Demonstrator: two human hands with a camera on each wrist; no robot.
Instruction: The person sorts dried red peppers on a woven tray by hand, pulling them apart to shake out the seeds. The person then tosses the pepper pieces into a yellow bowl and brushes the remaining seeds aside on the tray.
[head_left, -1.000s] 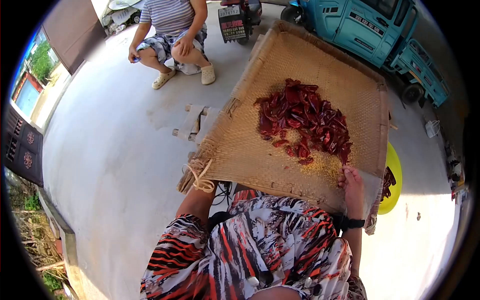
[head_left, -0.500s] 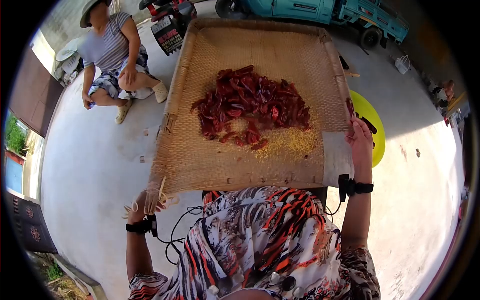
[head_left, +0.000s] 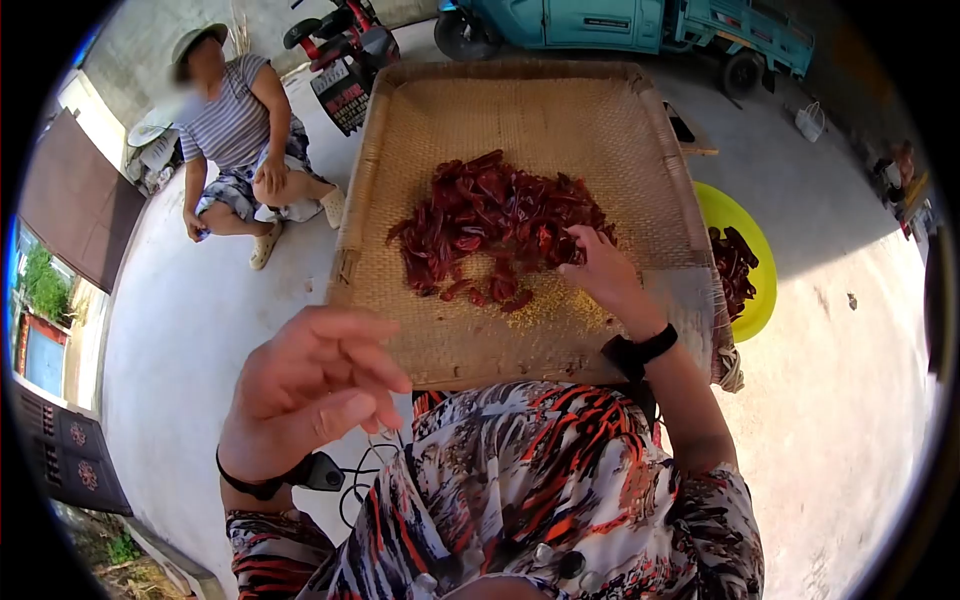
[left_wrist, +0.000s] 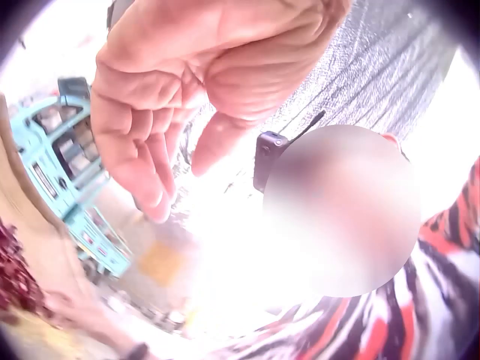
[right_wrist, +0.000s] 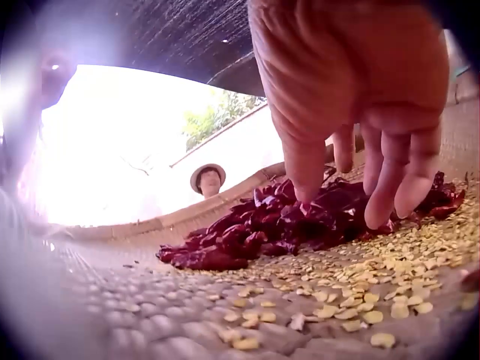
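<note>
Dried red chilies [head_left: 490, 215] lie heaped in the middle of a woven tray [head_left: 440, 345], with yellow seeds [head_left: 560, 305] along their near side. At the heap's right edge is my right hand [head_left: 610, 280], fingers pointing down and loosely bent; the right wrist view shows the fingertips [right_wrist: 379, 214] at the chilies [right_wrist: 247, 232], with no piece visibly gripped. My left hand [head_left: 315, 385] is raised near the tray's front left corner, fingers relaxed and slightly bent. Nothing shows between thumb and fingers of the left hand [left_wrist: 187, 90] in the left wrist view.
A yellow basin [head_left: 758, 260] holding chilies stands on the ground right of the tray. A person in a hat [head_left: 235, 125] squats at the back left. Behind the tray are a scooter [head_left: 345, 75] and a blue three-wheeler [head_left: 600, 25]. A dark cable [head_left: 350, 490] hangs near my left wrist.
My right hand has come from the tray's right edge, where it held a chili, back to the heap, and that chili is gone from it. My left hand has risen from the front left corner.
</note>
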